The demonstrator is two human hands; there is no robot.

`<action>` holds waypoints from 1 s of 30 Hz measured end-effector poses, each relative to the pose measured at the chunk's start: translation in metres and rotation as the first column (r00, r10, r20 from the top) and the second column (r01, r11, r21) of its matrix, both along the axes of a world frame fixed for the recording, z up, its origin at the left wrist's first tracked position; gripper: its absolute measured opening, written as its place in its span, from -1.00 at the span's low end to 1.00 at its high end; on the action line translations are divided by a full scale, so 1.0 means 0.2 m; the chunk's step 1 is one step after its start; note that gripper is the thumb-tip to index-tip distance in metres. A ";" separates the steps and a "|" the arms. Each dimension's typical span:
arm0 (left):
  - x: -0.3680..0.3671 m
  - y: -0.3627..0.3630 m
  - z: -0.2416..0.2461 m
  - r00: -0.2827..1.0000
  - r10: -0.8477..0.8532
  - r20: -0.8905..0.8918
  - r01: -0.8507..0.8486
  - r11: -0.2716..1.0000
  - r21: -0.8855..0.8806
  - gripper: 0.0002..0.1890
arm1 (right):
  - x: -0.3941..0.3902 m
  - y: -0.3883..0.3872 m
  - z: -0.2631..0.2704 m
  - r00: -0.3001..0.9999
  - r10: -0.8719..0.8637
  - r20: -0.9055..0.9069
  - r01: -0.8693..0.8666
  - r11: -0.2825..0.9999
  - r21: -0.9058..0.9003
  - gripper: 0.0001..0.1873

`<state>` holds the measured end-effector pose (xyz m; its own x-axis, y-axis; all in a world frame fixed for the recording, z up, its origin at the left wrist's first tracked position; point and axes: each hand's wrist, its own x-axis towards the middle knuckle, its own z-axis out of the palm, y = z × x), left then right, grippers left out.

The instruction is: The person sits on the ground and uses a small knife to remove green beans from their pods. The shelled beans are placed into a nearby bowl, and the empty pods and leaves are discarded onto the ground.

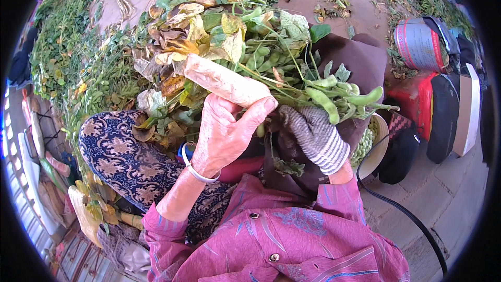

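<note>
My left hand (pixel 231 125) is bare, with a white bangle (pixel 199 174) at the wrist. Across its fingers lies a pale, stained wrapping (pixel 227 82), its end by the thumb tip; whether it covers the fingers or is held cannot be told. Close by on the right, my right hand (pixel 313 135), in a grey-and-white striped knit glove, has its fingers curled at the stems of a soybean plant (pixel 325 100) with green pods; its fingertips are partly hidden. More soybean plants (pixel 270 56) with green pods and yellowed leaves are heaped just beyond both hands.
A wide pile of bean plants (pixel 105 70) spreads at the left. Right of my lap, a pale bucket (pixel 381 145) holds green pods. Farther right stand a printed metal bucket (pixel 419 45) and a red object (pixel 415 100). A black cable (pixel 407 211) runs over the paving.
</note>
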<state>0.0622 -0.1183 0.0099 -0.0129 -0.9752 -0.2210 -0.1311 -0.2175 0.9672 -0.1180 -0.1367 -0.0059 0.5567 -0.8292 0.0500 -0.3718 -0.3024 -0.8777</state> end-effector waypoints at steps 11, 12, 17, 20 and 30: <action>0.01 0.00 0.00 0.973 0.141 -0.180 -0.131 0.989 0.070 -0.92 | -0.07 0.00 -0.01 0.990 0.139 0.000 -0.120 0.854 0.506 -0.75; 0.02 0.00 0.00 0.969 0.152 -0.195 -0.140 0.987 0.075 -0.90 | -0.07 0.00 0.00 0.996 -0.009 0.085 -0.060 0.636 0.769 -0.75; 0.03 0.00 0.01 0.985 0.120 -0.121 -0.110 0.990 0.084 -0.85 | 0.07 0.06 0.10 0.998 -0.063 0.009 0.027 0.549 0.835 -0.66; 0.02 0.01 0.04 0.977 0.135 -0.164 -0.116 0.986 0.118 -0.83 | 0.11 0.10 0.04 0.991 -0.036 -0.129 0.113 0.745 0.657 -0.74; 0.10 0.13 0.06 0.921 0.222 -0.321 -0.203 0.975 0.093 -0.90 | 0.17 0.09 0.09 0.981 -0.127 -0.145 0.172 0.920 0.353 -0.80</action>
